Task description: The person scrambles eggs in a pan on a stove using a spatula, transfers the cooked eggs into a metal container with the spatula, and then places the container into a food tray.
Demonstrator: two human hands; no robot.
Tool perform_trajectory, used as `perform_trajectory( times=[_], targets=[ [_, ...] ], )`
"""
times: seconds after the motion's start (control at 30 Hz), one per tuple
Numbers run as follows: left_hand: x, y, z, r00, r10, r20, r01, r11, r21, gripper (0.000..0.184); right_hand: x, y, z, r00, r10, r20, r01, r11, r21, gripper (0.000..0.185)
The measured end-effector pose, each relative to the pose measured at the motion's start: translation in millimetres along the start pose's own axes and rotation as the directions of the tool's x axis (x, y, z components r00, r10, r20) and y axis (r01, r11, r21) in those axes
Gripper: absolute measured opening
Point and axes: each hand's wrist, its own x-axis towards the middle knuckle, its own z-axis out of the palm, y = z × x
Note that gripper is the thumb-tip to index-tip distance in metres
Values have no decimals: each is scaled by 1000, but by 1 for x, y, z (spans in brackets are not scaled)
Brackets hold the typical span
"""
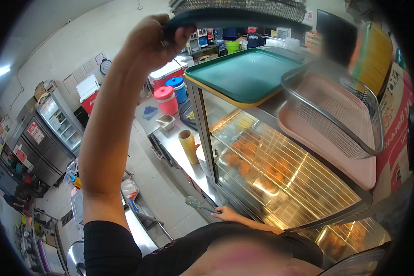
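My left hand (pixel 158 41) is raised high at the top of the view, its fingers wrapped round the end of a dark tray (pixel 244 19). A wire basket (pixel 239 5) rests on that tray, partly cut off by the frame's upper edge. Low in the view, my right hand (pixel 226 215) is closed round the thin handle of a tool with a mottled, rounded head (pixel 193 201); its exact kind is unclear. In front of me stands a lit glass display case (pixel 210 133) with browned fried food (pixel 257 158) inside on wire racks.
A green tray (pixel 248 73) lies on top of the case, beside a pink tray (pixel 349 170) bearing a wire basket (pixel 331 115). A printed red carton (pixel 393 133) borders the right side. Pink (pixel 165 99) and blue (pixel 177 87) drink coolers stand on the counter behind.
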Motion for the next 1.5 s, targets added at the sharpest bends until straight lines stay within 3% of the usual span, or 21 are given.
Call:
perform_trajectory(
  times=[0.2, 0.3, 0.37, 0.47, 0.53, 0.57, 0.63, 0.7, 0.73, 0.77, 0.83, 0.87, 1.0, 1.03, 1.1, 1.13, 1.17, 1.2, 1.23, 1.27, 1.5],
  targets=[
    [-54, 39, -49, 982, 71, 173, -23, 963, -268, 36, 15, -27, -1, 998, 44, 50, -42, 998, -49, 44],
    [-94, 48, -95, 992, 119, 41, -107, 967, -230, 39, 35, -42, 5, 992, 35, 123, -23, 995, -94, 43],
    [-132, 38, -124, 966, 255, -49, -259, 935, -241, 43, 54, -55, 8, 984, -92, 152, 114, 983, -142, 42],
    [-177, 19, -208, 959, 230, -165, -263, 938, -225, 32, 52, -179, -4, 975, -100, 198, 119, 989, -85, 41],
    [-208, 4, -232, 876, 205, -437, -287, 949, -130, 24, 67, -230, 0, 966, -177, 188, 190, 981, -49, 40],
    [-216, -10, -224, 729, 232, -644, -323, 946, -25, 20, 75, -248, 1, 951, -244, 189, 255, 966, -36, 37],
    [-237, -38, -281, 748, 235, -621, -325, 945, -33, 20, 86, -297, 4, 907, -346, 240, 339, 938, 72, 31],
    [-258, -71, -337, 749, 210, -629, -273, 962, -4, 18, 84, -355, 10, 909, -292, 299, 217, 941, 261, 28],
    [-267, -82, -357, 707, 156, -690, -216, 976, 0, 15, 88, -377, 15, 893, -338, 298, 236, 914, 331, 24],
    [-275, -93, -375, 660, 102, -744, -155, 988, -2, 12, 94, -402, 16, 884, -276, 378, 196, 952, 235, 23],
    [-282, -124, -416, 560, 187, -807, -284, 958, 25, 11, 113, -448, 37, 852, -364, 377, 469, 850, -240, 26],
    [-286, -134, -435, 546, 136, -827, -197, 980, 31, 10, 127, -452, 49, 851, -315, 420, 436, 869, -233, 28],
    [-295, -154, -482, 562, 30, -827, -128, 990, -52, 19, 179, -471, 77, 782, -192, 593, 404, 880, -248, 29],
    [-295, -158, -493, 550, 21, -835, -137, 988, -66, 19, 190, -473, 83, 796, -227, 561, 381, 908, -174, 29],
    [-291, -176, -521, 622, 94, -778, -153, 988, -3, 33, 213, -473, 92, 831, -288, 476, 331, 944, -8, 31],
    [-291, -185, -541, 681, 5, -732, -59, 997, -49, 38, 228, -476, 93, 879, -286, 382, 323, 946, -35, 32],
    [-285, -190, -550, 681, -18, -732, -41, 997, -62, 38, 248, -478, 100, 892, -392, 224, 394, 918, 38, 32],
    [-276, -196, -556, 667, -11, -745, -57, 996, -66, 34, 267, -493, 103, 916, -393, 80, 399, 912, -97, 28],
    [-268, -205, -563, 654, -11, -757, -66, 995, -72, 30, 300, -492, 104, 766, -643, -16, 611, 736, -291, 26],
    [-259, -221, -580, 676, -34, -736, -36, 996, -80, 31, 328, -492, 95, 752, -659, -1, 551, 630, -546, 32],
    [-173, -298, -647, 728, -154, -668, 59, 985, -162, 36, 495, -410, 95, 942, -333, 33, 307, 820, -483, 29]
  ],
)
